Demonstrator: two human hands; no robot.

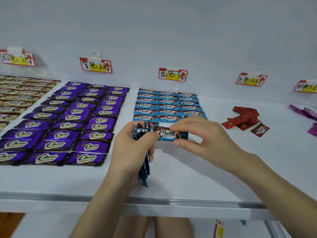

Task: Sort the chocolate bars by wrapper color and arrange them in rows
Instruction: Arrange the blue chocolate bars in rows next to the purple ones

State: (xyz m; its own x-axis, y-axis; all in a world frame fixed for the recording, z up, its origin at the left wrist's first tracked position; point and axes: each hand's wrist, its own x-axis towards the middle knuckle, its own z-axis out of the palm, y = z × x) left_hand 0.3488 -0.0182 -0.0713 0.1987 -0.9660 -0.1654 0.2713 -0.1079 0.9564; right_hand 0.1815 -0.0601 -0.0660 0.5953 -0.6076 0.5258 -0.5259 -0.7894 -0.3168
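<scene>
My left hand (132, 148) grips a bunch of blue-wrapped bars (145, 167) held upright on edge. Between thumb and fingers, my right hand (202, 134) pinches a single blue "Choco" bar (169, 133), face up, just off the left hand's stack. Behind it, blue bars (167, 105) lie in three neat columns on the white shelf (188, 177). Left of those lie rows of purple bars (68, 121), and gold bars (15, 97) fill the far left. A loose heap of red bars (243, 119) sits to the right. Magenta bars (307, 114) lie at the right edge.
Handwritten price tags hang on the back wall above each group, among them the blue one (172, 74) and the red one (251, 79). The shelf's metal front rail (171, 202) runs below my wrists. Another tag (218, 229) hangs on a lower shelf.
</scene>
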